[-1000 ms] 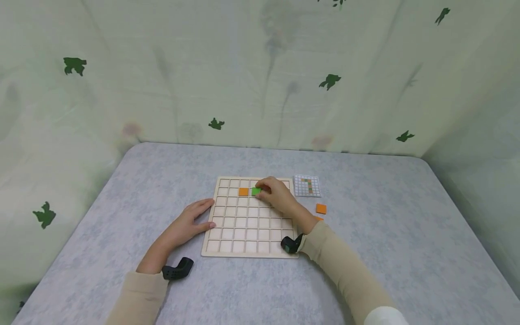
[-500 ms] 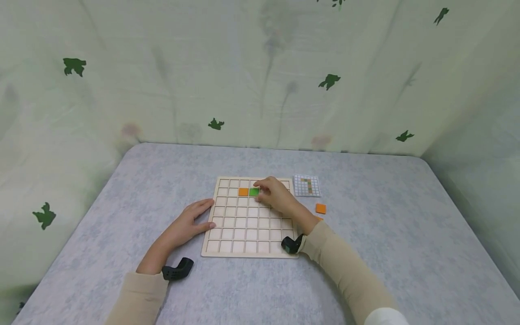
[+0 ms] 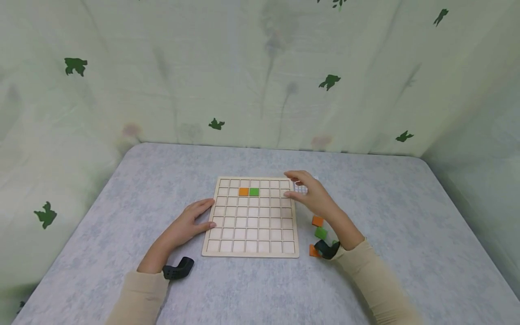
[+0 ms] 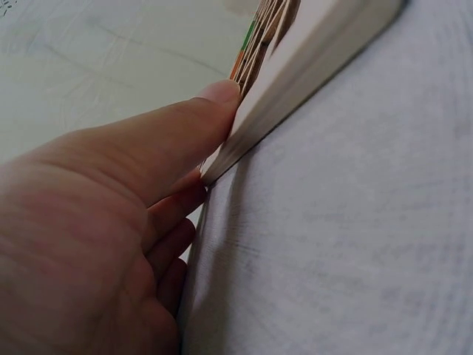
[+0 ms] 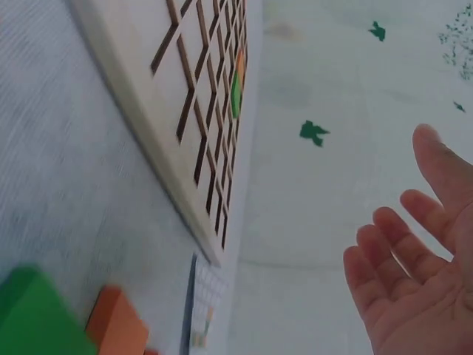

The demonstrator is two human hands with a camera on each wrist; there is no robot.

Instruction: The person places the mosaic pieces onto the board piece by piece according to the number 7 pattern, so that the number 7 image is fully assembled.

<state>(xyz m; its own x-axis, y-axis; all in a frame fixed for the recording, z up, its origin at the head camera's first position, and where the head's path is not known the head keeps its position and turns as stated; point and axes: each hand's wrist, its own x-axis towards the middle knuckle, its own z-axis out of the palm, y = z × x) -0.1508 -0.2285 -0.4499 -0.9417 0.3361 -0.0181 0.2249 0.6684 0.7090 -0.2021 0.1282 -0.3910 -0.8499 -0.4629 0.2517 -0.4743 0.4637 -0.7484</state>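
The person's right hand (image 3: 310,195) has let go of the small green square tile (image 3: 254,192), now seated beside the orange tile (image 3: 243,191) in the wooden grid board (image 3: 252,253), and hovers open and empty, while the left hand (image 3: 188,223) rests flat against the board's edge.

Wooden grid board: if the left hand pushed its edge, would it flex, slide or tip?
The wooden grid board looks stiff, probably not flexing: its edge shows thick in the left wrist view. Lying flat on the table, it would likely slide, not tip. The left hand rests against its edge, perhaps steadying it.
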